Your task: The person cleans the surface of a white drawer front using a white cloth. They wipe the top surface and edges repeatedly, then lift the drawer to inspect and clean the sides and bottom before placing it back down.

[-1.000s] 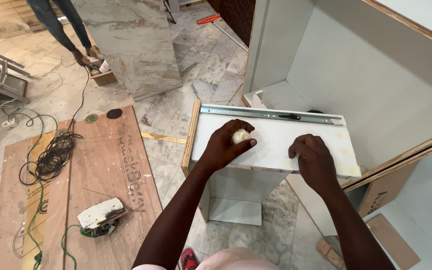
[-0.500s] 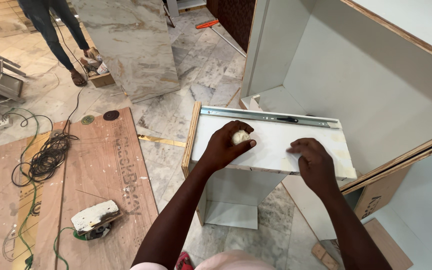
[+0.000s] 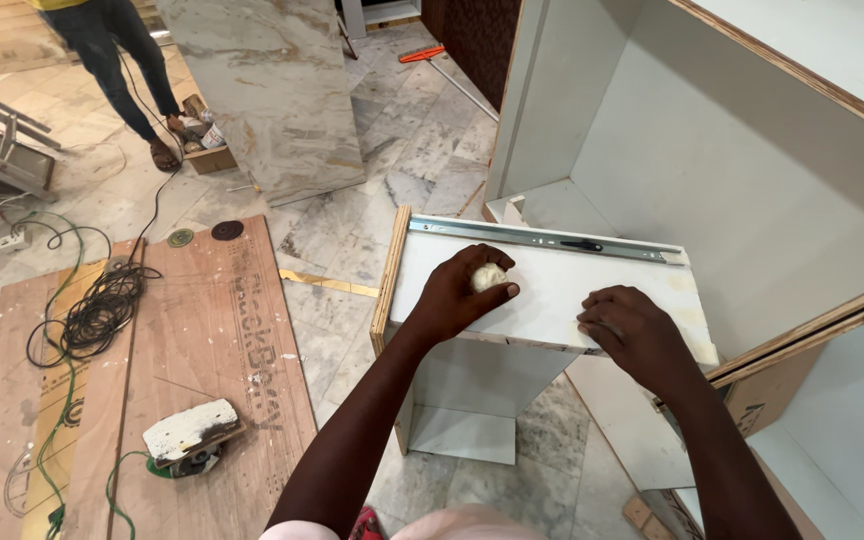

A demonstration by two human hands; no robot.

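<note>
A white drawer box (image 3: 552,290) stands on its side on the marble floor, with a metal slide rail (image 3: 552,238) along its far top edge. My left hand (image 3: 457,295) presses a small pale wad (image 3: 487,277), cloth or putty, onto the white panel near its middle. My right hand (image 3: 632,335) lies flat with fingers curled on the panel's near right edge, steadying it.
A large white cabinet carcass (image 3: 712,150) stands open at the right. A plywood sheet (image 3: 182,370) on the left carries a power tool (image 3: 192,435) and coiled cables (image 3: 97,310). Another person's legs (image 3: 122,70) are at the top left beside a marble slab (image 3: 272,90).
My left hand with the wad has shifted slightly along the panel. My right hand has stayed on the near edge. The person at the top left has stepped a little.
</note>
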